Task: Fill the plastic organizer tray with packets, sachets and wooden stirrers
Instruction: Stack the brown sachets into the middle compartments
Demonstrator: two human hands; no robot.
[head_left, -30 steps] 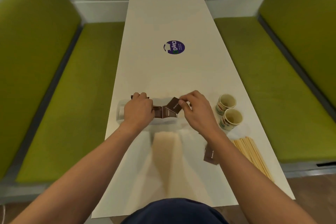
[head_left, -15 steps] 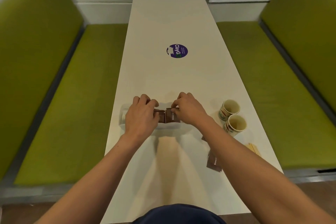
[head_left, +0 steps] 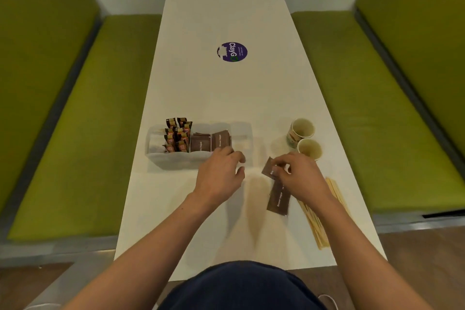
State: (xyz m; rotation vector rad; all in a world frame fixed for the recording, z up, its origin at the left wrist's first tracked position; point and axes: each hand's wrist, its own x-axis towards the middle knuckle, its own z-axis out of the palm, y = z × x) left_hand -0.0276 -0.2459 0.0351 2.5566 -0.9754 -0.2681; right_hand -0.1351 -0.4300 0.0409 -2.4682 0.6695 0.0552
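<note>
Right hand [head_left: 299, 176] fingers pinch a brown sachet [head_left: 268, 167] near the table [head_left: 226, 95] right edge. Left hand [head_left: 219, 176] fingers relaxed, empty, touching the organizer tray [head_left: 176, 158] front wall. Recommend inserting it upright beside the filed sachets [head_left: 201, 142].

We looked down on a long white table [head_left: 221, 98]. Reckoned from its middle, a round purple sticker [head_left: 232, 51] lay flat at twelve o'clock. A clear plastic organizer tray [head_left: 176, 158] stood at nine o'clock, close to the left edge. Two paper cups [head_left: 303, 131] stood close together at three o'clock. Loose brown sachets [head_left: 278, 200] lay at five o'clock. Just beside them, toward four o'clock, a bundle of wooden stirrers [head_left: 318, 224] lay along the right edge.
</note>
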